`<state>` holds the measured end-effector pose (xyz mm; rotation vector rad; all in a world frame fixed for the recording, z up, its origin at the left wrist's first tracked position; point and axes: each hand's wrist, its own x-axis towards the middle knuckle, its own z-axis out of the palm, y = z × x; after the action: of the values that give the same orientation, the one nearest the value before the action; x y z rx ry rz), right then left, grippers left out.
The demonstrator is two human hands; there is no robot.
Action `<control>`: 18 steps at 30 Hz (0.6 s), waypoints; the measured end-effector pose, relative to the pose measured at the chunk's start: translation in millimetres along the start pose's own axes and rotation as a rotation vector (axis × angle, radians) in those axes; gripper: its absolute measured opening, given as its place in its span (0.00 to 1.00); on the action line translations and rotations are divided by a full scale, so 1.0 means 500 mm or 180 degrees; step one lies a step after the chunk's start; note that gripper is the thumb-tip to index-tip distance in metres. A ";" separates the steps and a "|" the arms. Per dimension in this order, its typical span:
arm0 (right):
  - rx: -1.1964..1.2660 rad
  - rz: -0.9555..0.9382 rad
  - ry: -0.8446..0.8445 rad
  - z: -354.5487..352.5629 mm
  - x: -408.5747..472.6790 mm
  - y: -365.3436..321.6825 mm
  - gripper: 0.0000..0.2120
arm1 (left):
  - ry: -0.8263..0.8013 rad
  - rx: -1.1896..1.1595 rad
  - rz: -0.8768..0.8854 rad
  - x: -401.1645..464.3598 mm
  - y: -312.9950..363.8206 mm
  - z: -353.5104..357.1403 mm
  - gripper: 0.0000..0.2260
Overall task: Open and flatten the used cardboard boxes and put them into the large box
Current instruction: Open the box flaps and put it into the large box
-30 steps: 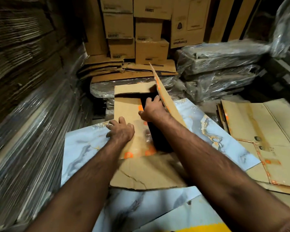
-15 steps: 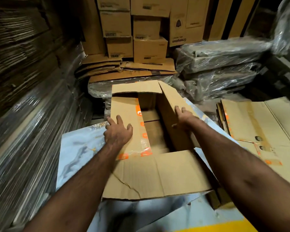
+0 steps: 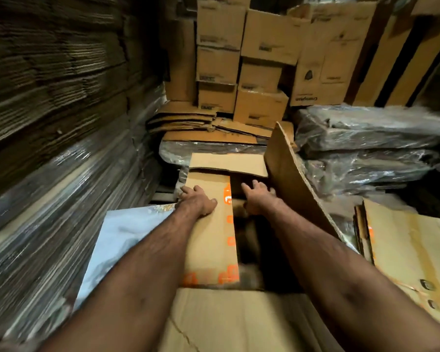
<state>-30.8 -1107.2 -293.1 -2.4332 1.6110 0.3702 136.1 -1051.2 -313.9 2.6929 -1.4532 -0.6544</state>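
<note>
A brown cardboard box [image 3: 214, 323] with orange tape marks lies open in front of me on a pale marbled sheet [image 3: 122, 240]. My left hand [image 3: 197, 200] lies on the box's left flap [image 3: 211, 245], thumb on top and fingertips curled over its far left edge. With fingers spread and holding nothing, my right hand [image 3: 258, 199] reaches into the dark opening by the far flap [image 3: 229, 162]. The right flap [image 3: 290, 179] stands up, tilted outward, just right of that hand.
Stacked cardboard boxes [image 3: 262, 72] fill the back. A wall of plastic-wrapped flattened cardboard [image 3: 48, 186] runs along the left. Plastic-wrapped bundles [image 3: 371, 146] lie at right, with flattened boxes [image 3: 412, 255] in front of them and flat sheets [image 3: 203, 123] behind the box.
The right flap has swung back up from its spread position. My right hand left it and went into the opening. My left hand slid to the left flap's far edge.
</note>
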 end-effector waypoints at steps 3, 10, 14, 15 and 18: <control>-0.0162 -0.0016 -0.0027 0.019 0.063 0.047 0.41 | -0.0088 -0.0060 -0.0070 0.025 0.013 -0.016 0.44; -0.0700 -0.0262 0.0223 0.045 0.188 0.090 0.43 | 0.0082 0.0105 0.0014 0.101 0.014 0.007 0.49; -0.0902 -0.0200 0.1101 0.031 0.228 0.095 0.45 | 0.0443 0.0158 0.0146 0.101 0.021 0.033 0.48; -0.0854 -0.0153 0.1334 0.023 0.241 0.094 0.44 | 0.0558 0.0170 0.0176 0.101 0.023 0.040 0.48; -0.0501 -0.0169 0.1570 -0.026 0.295 0.087 0.40 | 0.0824 0.0148 0.0224 0.106 0.020 0.051 0.47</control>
<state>-14.3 -1256.8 -328.4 -2.8424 1.7418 -0.1336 144.4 -1094.8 -354.0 2.6239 -1.5023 -0.2589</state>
